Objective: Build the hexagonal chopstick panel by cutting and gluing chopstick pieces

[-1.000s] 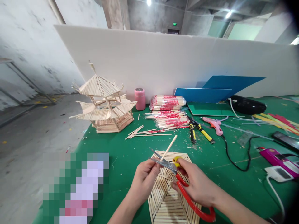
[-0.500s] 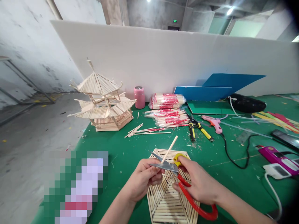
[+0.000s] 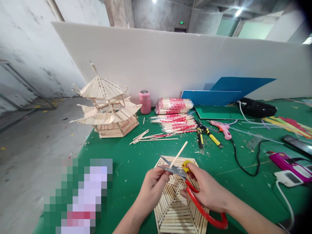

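My left hand (image 3: pixel 156 183) pinches the lower end of a pale wooden stick (image 3: pixel 179 152), which slants up and to the right. In my right hand (image 3: pixel 207 187) is a pair of scissors (image 3: pixel 201 208) with one yellow and one red handle. Its blades are parted and cross the stick close to my left fingertips. Beneath both hands lies a flat panel of wooden sticks (image 3: pixel 179 211) laid in a many-sided, spoked pattern, partly covered by the hands.
A wooden-stick pagoda model (image 3: pixel 110 113) stands at the back left beside a pink jar (image 3: pixel 145 102). Packed chopsticks (image 3: pixel 174 105), loose sticks (image 3: pixel 156 138), yellow-black pliers (image 3: pixel 211 136) and a pink glue gun (image 3: pixel 221 128) lie behind the panel. A purple device (image 3: pixel 290 165) with cables sits right.
My left hand has shifted slightly right and its fingers have closed further round the stick's end. The stick leans a little more to the right between the scissor blades.
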Tool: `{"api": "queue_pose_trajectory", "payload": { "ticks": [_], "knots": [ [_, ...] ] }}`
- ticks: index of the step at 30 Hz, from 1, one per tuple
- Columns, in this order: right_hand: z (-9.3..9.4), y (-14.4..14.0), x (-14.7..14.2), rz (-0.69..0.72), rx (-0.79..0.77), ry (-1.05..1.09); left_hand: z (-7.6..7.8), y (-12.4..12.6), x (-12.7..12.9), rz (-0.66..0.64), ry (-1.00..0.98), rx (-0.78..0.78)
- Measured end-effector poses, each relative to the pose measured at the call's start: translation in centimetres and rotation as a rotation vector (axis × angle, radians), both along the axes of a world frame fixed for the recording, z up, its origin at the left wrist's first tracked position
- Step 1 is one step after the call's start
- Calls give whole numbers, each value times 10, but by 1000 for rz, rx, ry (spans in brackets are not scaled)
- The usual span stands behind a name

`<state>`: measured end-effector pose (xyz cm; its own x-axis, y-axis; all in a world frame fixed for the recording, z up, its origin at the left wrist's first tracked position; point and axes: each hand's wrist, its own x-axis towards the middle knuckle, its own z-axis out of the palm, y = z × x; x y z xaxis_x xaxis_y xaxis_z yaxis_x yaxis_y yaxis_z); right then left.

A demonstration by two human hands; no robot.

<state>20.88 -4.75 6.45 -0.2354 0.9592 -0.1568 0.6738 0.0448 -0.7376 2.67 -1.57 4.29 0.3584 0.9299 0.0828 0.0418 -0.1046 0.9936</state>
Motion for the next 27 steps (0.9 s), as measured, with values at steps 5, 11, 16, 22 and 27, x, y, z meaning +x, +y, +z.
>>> {"api": "queue_pose_trajectory", "payload": {
  "ticks": [5, 11, 16, 22, 27],
  "knots": [
    [0, -1, 2, 13, -12, 49, -2, 1, 0, -120, -245, -321],
    [-3, 2, 3, 1, 21, -36, -6, 0, 4, -60, -188, -294],
    [-2, -1, 10, 0, -20, -72, -2, 5, 1, -18, -413, -414],
    [-9, 0, 46, -193, -31, -227, 3, 9, -3, -60, -519, -525],
    [-29, -5, 109, -396, 16, -544, -1, 9, -2, -72, -497, -539]
  ]
}}
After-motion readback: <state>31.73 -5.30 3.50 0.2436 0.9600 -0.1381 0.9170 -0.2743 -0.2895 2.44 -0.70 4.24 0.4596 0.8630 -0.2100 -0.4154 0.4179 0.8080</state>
